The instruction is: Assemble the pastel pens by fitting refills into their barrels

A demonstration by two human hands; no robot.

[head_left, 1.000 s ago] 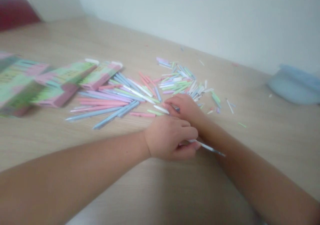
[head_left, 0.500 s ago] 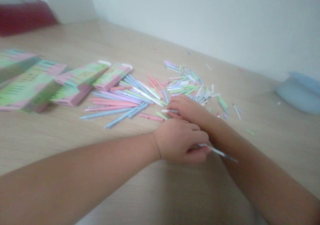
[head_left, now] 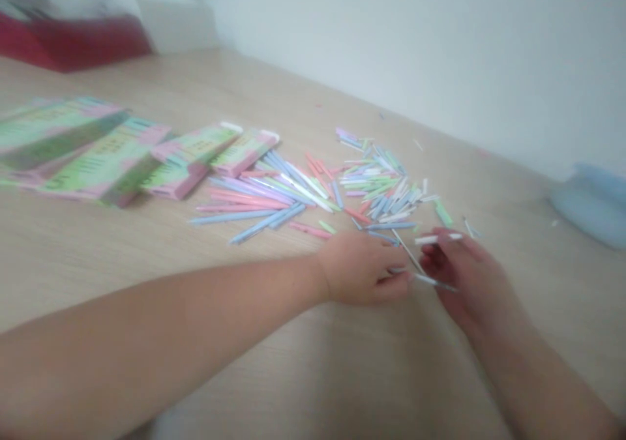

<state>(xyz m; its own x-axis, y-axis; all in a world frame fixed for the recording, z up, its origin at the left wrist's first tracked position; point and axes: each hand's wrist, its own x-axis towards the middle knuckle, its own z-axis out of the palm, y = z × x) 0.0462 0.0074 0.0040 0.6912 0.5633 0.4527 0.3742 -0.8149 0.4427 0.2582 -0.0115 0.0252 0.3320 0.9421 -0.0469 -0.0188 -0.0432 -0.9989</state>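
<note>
The left hand, entering low from the left, is closed with its fingertips pinching a slim white-and-grey rod whose far end sticks out toward the right hand. That hand is curled, gripping a short white tube near thumb and fingers, the tube lying roughly level across them. A thin greyish stick slants between the two hands; whether either one holds it I cannot tell. The hands are near each other, with only a narrow gap between, above the pale wood-grain tabletop. Just beyond them spreads a loose heap of short pastel and white pieces, its ragged right edge ending with a light green piece near the right hand. To its left fans a pile of long pink, blue, purple and white pens, close to a row of green-and-pink cardboard boxes. The widest open stretch of tabletop lies between the forearms, and another runs right of the heap toward a pale blue soft pouch. Behind, the tabletop's back edge meets the white wall along a slanting line, with a dark red box at far left.
</note>
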